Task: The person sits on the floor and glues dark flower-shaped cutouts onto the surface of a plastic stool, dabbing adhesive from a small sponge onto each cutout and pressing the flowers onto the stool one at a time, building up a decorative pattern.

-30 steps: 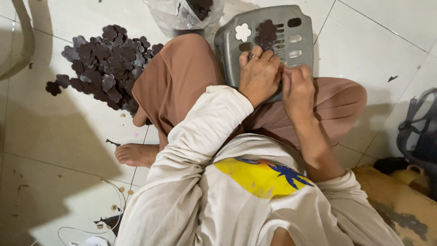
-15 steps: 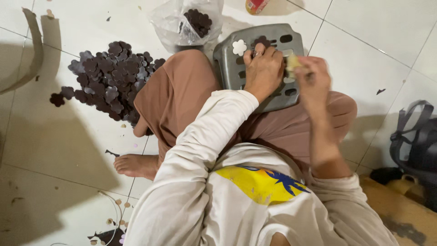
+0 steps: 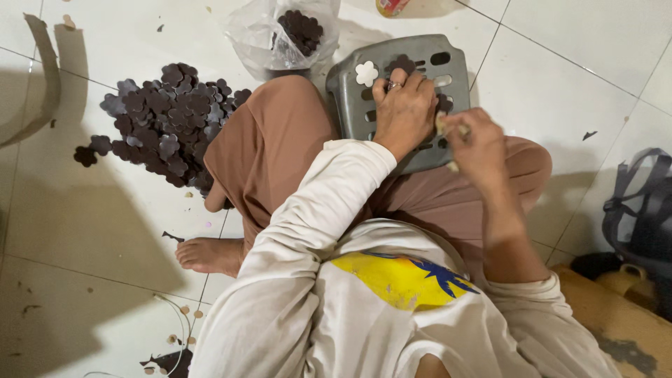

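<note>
head view: only cam I had, looked straight down at a person sat on the white tile floor [image 3: 581, 56], grey plastic stool [image 3: 364, 112] tipped across the lap as a work surface.
left hand [image 3: 404, 112]: flat on the stool, fingers spread, pinning a dark flower cutout [image 3: 402, 64]; nothing gripped.
right hand [image 3: 479, 147]: curled shut round a small pale tool [image 3: 444, 124], blurry so couldn't tell what kind.
nearby: white flower cutout [image 3: 365, 73] on the stool, heap of dark cutouts [image 3: 164, 122] on the floor, more in a clear bag [image 3: 283, 31].
risk imo: stool sat on a knee w/ no support, hard push could rock it, piece slips, tool meets fingers.
</note>
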### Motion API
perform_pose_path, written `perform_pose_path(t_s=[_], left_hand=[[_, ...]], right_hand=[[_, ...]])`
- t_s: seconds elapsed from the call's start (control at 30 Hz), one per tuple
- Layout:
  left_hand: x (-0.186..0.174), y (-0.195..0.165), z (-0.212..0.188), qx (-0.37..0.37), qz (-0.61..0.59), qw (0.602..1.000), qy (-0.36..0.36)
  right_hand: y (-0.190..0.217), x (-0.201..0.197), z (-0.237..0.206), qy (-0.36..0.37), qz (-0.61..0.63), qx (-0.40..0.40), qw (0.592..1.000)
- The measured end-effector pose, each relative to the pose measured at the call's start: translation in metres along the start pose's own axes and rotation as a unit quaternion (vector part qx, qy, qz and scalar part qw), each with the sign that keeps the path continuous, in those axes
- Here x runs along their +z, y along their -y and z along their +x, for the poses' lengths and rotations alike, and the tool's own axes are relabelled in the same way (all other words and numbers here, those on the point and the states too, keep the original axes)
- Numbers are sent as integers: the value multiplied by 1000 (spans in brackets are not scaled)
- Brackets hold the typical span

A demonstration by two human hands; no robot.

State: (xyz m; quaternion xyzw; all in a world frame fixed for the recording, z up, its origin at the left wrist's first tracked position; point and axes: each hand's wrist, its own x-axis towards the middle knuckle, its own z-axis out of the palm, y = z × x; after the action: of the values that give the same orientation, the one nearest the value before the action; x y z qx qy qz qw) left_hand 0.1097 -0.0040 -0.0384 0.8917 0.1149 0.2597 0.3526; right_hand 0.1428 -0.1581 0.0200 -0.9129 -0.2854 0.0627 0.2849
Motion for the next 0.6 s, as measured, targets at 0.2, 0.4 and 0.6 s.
perform_pose_path(t_s=[0.2,0.4,0.6], left_hand=[[1,0,-1,6,16,1000,3],[5,-1,0,-14,7,1000,10],[3,4,-3,14,13,1000,9]], right_hand=[[-3,22,17,-63,-29,-16,997],[-5,39,-10,-63,-85,-63,992],[-13,9,-5,31,40,40,998]])
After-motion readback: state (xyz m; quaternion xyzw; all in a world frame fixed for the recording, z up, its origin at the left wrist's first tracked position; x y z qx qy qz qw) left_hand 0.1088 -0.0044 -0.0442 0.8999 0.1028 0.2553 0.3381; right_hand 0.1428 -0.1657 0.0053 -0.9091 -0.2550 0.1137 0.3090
